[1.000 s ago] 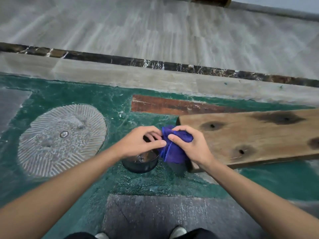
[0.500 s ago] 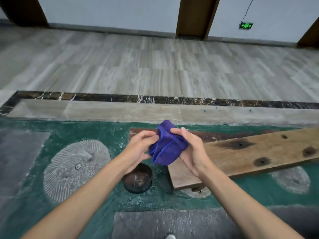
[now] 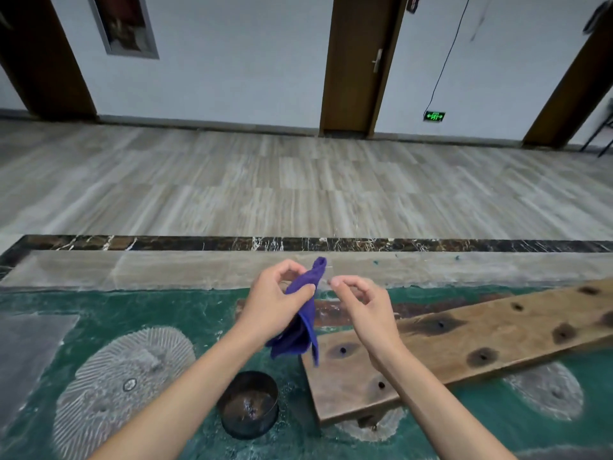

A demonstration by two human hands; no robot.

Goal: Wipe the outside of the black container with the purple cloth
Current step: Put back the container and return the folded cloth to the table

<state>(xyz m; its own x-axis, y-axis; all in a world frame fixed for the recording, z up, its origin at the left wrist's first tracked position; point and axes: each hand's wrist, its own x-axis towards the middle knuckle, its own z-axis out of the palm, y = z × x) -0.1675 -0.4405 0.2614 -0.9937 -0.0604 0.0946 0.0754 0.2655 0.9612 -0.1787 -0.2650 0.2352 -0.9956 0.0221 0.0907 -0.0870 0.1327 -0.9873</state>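
The black container (image 3: pixel 250 405), a round open pot with a wet inside, stands on the green floor surface near the bottom centre. Above it my left hand (image 3: pixel 277 302) holds the purple cloth (image 3: pixel 303 322), which hangs down loose from the pinch of thumb and fingers. My right hand (image 3: pixel 363 303) is beside the cloth's top corner, fingers curled, thumb and forefinger close together; whether it touches the cloth is unclear. Both hands are raised well above the container, and neither touches it.
A long wooden plank (image 3: pixel 464 346) with dark knot holes lies right of the container, its near end close to the pot. A round ribbed stone disc (image 3: pixel 122 386) is set into the green floor at left. A marble ledge (image 3: pixel 166 270) and pale tiled floor lie beyond.
My hands have risen from the container with the cloth. The cloth, bunched between both hands before, now hangs loose from the left hand alone. The camera view has tilted up toward the wall.
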